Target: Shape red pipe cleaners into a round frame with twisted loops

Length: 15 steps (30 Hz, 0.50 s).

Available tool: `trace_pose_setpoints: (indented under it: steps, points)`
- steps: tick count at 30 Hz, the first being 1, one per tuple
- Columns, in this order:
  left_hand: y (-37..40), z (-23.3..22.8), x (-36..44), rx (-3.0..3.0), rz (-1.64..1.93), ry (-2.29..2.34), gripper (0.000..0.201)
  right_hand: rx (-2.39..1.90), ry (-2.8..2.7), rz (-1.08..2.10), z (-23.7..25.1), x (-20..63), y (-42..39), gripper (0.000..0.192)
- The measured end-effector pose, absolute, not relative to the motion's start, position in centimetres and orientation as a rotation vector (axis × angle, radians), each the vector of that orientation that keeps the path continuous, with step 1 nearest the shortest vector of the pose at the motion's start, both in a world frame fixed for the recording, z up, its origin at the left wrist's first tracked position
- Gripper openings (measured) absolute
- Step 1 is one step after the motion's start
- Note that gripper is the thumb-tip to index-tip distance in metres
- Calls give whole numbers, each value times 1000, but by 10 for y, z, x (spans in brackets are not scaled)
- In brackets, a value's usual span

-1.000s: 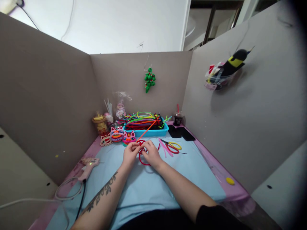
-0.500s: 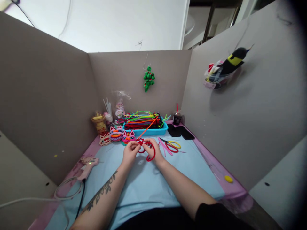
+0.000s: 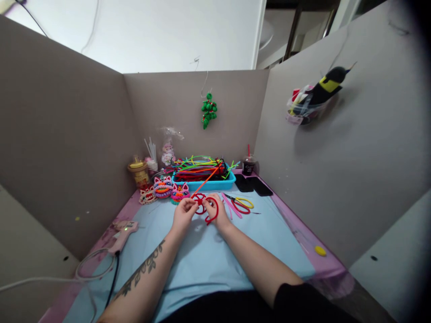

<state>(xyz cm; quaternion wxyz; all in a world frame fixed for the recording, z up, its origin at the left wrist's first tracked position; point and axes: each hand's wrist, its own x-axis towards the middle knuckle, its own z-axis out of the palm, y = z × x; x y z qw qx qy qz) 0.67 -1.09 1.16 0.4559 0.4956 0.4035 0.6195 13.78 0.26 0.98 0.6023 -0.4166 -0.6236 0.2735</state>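
Between my two hands is a red pipe cleaner (image 3: 200, 197) bent into several small loops, held a little above the blue cloth (image 3: 205, 264). My left hand (image 3: 185, 212) is closed, thumb and forefinger pinching the left side of the loops. My right hand (image 3: 217, 212) pinches the right side, and a long free end of the red pipe cleaner curls over its fingers and hangs down. Just behind the hands, an orange pipe cleaner (image 3: 206, 181) slants up toward the blue tray (image 3: 205, 185). The fingertips partly hide the middle of the loops.
Scissors (image 3: 242, 204) and pink strips (image 3: 232, 207) lie right of my hands. Colourful animal-faced pieces (image 3: 163, 188) stand on the left, near a lidded cup (image 3: 138, 172). A pink glue gun (image 3: 124, 235) with cables lies at left. Two black phones (image 3: 256, 185) rest beside a dark drink (image 3: 248, 166).
The red loops have turned slightly and show more openly between my hands. The curled free end has shifted a little over my right fingers. Both hands keep their grip.
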Motion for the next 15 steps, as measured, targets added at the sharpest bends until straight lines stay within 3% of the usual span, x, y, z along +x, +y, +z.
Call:
trace_pose_setpoints:
  steps: [8,15]
  points:
    - [-6,6,1,1251,1536,1038,29,-985,-1498,713,5,139,7,21]
    - [-5,5,0,1197,1526,1064,33,-912,-1519,695,7,142,4,13]
